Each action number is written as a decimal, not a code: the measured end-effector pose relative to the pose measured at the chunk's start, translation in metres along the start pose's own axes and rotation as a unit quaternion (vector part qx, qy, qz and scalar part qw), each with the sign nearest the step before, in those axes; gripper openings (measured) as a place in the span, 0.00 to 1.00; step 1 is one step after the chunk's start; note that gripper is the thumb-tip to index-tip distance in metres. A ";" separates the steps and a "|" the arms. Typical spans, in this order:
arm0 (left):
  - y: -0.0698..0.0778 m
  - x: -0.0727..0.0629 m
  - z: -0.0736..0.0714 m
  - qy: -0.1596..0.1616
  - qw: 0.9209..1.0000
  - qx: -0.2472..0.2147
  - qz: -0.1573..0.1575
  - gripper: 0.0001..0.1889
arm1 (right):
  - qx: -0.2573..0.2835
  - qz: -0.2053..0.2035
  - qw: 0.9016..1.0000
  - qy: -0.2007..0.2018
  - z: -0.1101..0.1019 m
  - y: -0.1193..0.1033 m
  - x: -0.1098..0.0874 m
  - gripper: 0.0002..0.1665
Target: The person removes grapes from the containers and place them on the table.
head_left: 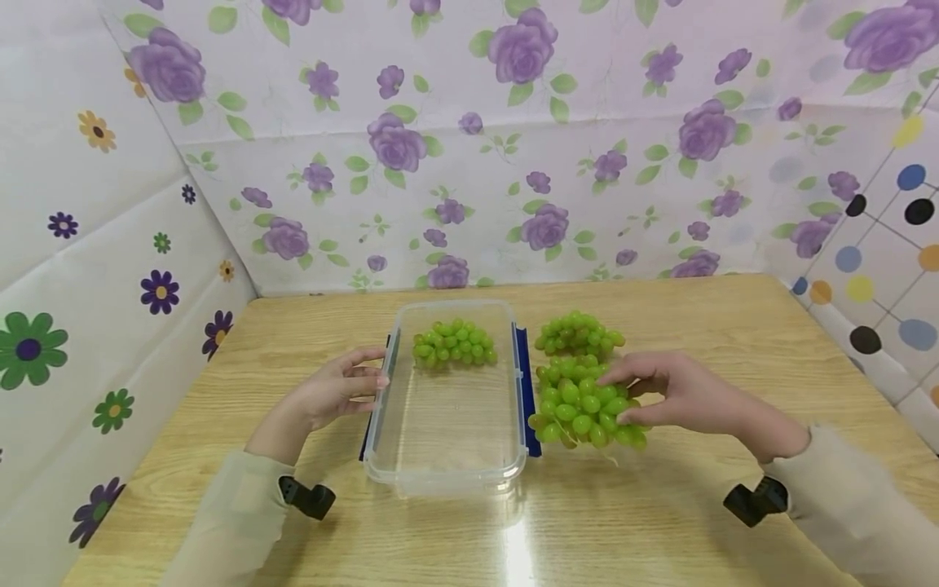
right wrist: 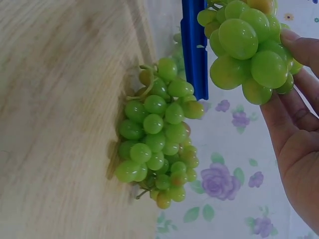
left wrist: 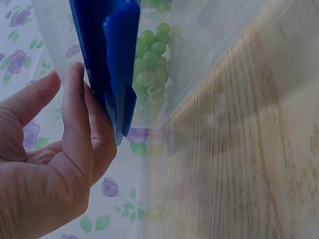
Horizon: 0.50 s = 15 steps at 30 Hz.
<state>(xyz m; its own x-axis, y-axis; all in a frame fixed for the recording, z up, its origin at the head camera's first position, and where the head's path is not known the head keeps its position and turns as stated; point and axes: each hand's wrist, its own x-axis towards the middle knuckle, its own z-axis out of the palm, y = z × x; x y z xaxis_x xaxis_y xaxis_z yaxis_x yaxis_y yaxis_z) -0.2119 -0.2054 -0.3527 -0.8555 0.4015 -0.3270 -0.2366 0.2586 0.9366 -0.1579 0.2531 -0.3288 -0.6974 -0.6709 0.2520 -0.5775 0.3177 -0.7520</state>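
Note:
A bunch of green grapes [head_left: 583,403] is held by my right hand [head_left: 685,395], thumb and fingers pinching its right side. In the right wrist view, this bunch [right wrist: 251,50] hangs clear of the table. Another grape bunch [head_left: 575,333] lies on the table just behind it. To the left stands a clear plastic container [head_left: 447,473], lidless, with blue side latches [head_left: 526,391] folded down. One grape bunch [head_left: 455,342] lies inside at its far end. My left hand [head_left: 333,395] touches the container's left side, fingertips at the rim and beside the blue latch [left wrist: 112,64].
The wooden table [head_left: 587,522] bears everything. Behind it hangs a purple-flowered cloth [head_left: 469,187], with patterned cloths also along the left [head_left: 110,269] and right [head_left: 880,244] sides. Small black cameras sit on both wrists.

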 end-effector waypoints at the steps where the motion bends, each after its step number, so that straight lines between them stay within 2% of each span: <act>1: 0.000 0.000 0.000 0.000 1.000 0.001 0.001 0.37 | 0.002 0.000 1.000 -0.002 0.001 0.001 -0.001 0.22; 8: -0.002 0.001 -0.001 -0.001 1.000 0.003 0.004 0.37 | 0.008 0.006 1.000 -0.003 0.006 0.010 -0.007 0.22; 15: -0.004 0.002 -0.001 -0.002 1.000 0.002 0.007 0.37 | 0.014 -0.009 1.000 -0.007 0.007 0.015 -0.009 0.22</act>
<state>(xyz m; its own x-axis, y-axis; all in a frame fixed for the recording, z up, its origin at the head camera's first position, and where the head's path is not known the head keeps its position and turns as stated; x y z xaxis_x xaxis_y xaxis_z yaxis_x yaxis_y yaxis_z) -0.2131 -0.2068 -0.3567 -0.8565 0.4092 -0.3145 -0.2233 0.2557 0.9406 -0.1573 0.2588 -0.3468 -0.6810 -0.6857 0.2572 -0.5772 0.2864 -0.7648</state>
